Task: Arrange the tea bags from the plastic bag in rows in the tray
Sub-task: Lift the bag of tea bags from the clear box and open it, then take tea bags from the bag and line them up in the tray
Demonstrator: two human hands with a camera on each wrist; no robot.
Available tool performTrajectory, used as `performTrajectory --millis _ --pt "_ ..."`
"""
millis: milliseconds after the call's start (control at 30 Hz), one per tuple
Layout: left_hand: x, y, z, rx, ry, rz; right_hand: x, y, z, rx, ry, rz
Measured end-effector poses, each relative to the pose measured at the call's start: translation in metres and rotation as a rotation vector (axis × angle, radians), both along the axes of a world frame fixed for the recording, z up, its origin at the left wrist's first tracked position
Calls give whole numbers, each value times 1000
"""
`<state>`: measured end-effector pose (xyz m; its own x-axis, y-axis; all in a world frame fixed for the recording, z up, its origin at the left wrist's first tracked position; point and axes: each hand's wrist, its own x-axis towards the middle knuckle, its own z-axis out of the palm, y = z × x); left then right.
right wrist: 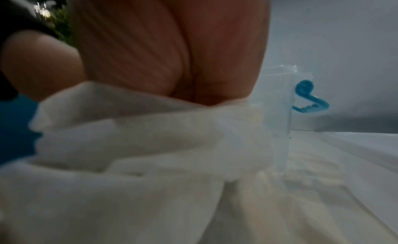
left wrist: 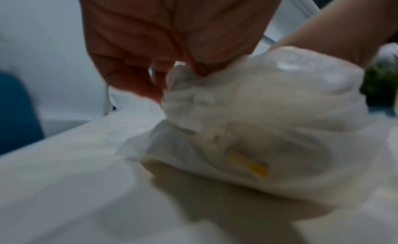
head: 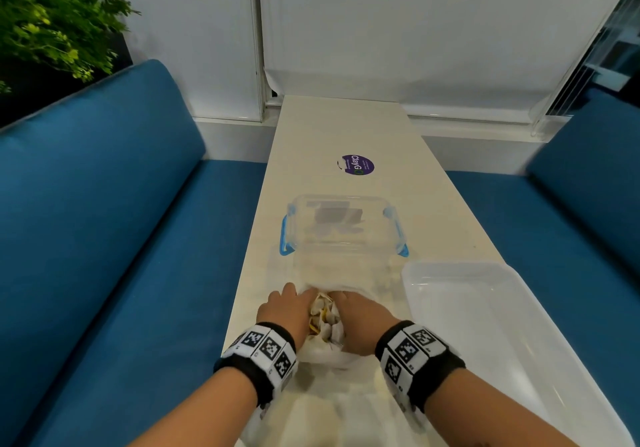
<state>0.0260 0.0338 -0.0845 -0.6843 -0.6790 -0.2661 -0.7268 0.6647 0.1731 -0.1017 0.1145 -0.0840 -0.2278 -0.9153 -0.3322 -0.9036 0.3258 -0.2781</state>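
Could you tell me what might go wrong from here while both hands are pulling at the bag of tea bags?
1. The left hand and right hand both grip the thin plastic bag; a hard pull might tear it and scatter the tea bags.
2. The bag lies right in front of the clear box, so a jerk forward could shove the box.
3. The tray appears to overhang the table edge; a stray elbow might tip it.
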Motion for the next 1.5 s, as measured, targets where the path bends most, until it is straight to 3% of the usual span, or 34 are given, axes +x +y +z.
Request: performTrajectory --millis 200,367,433,633,867,1033,1133,1333,1400,1500 --pt "13 -1 -16 72 74 -1 -3 6 -9 -35 -54 -29" --pt "12 -13 -14 186 223 10 -3 1 19 -70 -290 -120" --pt "10 -11 -14 190 241 28 1 -4 26 -51 -259 -106" --pt "9 -8 -12 160 229 65 14 -11 25 63 92 70" --pt "9 -6 -10 156 210 102 11 -6 23 -44 48 14" --pt "13 -6 -8 154 268 86 4 -2 32 -183 -93 -119" --pt "17 -5 -3 158 373 102 -2 1 47 -266 -187 -172" --pt "17 9 31 243 789 246 -15 18 89 -403 -356 -227" --pt "10 18 47 398 929 308 -19 26 106 -453 -386 -224" --pt "-7 36 76 796 1084 390 -28 40 132 -508 -417 -229"
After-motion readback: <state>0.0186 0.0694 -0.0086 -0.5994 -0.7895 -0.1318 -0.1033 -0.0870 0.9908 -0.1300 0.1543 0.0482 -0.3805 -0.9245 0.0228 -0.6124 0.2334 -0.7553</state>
